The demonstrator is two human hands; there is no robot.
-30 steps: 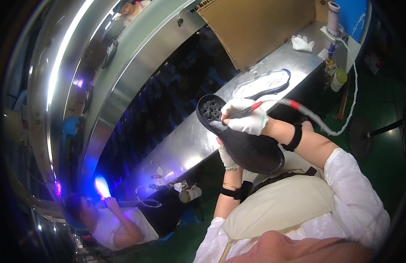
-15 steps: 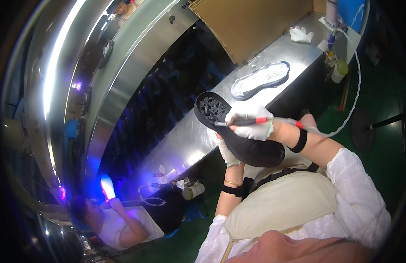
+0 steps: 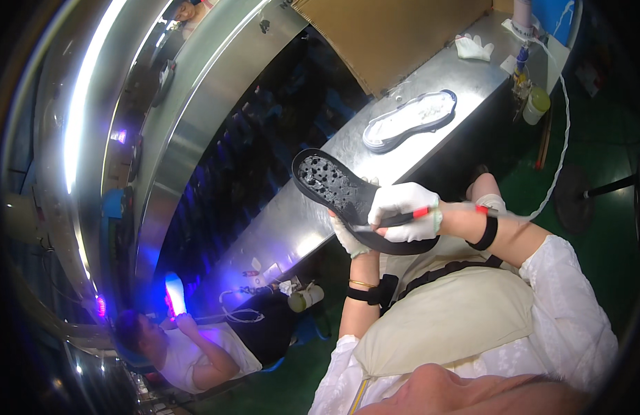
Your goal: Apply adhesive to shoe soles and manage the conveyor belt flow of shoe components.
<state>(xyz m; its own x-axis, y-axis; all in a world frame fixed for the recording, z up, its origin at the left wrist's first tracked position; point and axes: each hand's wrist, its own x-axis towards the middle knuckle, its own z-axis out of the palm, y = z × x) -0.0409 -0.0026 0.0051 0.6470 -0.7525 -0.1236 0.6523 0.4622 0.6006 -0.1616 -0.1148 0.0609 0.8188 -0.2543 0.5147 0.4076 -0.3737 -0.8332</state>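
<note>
Black shoe sole (image 3: 354, 199), slanting upper left to lower right by the metal bench (image 3: 299, 234), is gripped at its left edge by the left hand (image 3: 352, 240), overlain by the right hand (image 3: 407, 205), tubed tool (image 3: 397, 220) pinched.

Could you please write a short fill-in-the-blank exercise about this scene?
The right hand holds a tool banded in ____.
The left hand grips a shoe sole coloured ____.
The other sole, on the metal bench, is coloured ____ inside.
Near the cardboard lies a loose five-fingered ____.
Missing words: red; black; white; glove.
</note>
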